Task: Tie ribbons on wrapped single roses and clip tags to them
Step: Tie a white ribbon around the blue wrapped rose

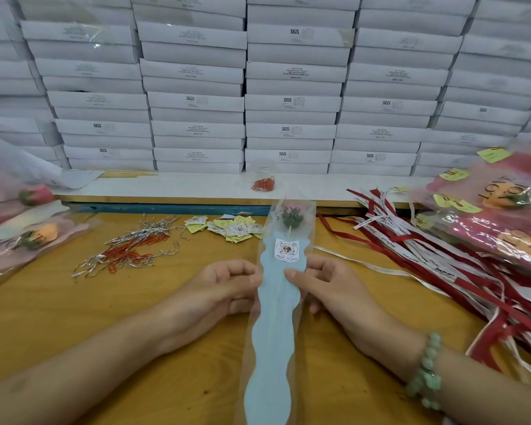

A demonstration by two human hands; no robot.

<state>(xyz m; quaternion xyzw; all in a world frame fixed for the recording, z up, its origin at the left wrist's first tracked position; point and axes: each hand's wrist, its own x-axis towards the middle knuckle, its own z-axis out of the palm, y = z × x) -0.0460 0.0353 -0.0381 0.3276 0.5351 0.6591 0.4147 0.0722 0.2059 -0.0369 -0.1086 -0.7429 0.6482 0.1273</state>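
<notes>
The wrapped rose (pixel 284 271) lies lengthwise on the tabletop (pixel 135 302), bloom toward 12 o'clock. The left hand (pixel 224 286) and right hand (pixel 325 283) pinch the sleeve's edges at mid-length. It looks light, thin and crinkly, probably slippery; holding low near the stem spares the bloom. Ribbons (pixel 426 250) lie at 2 o'clock, tags (pixel 227 228) at 11.

Stacked white cartons (pixel 292 101) wall off the back of a yellow wooden worktable (pixel 43 305) under even light.
</notes>
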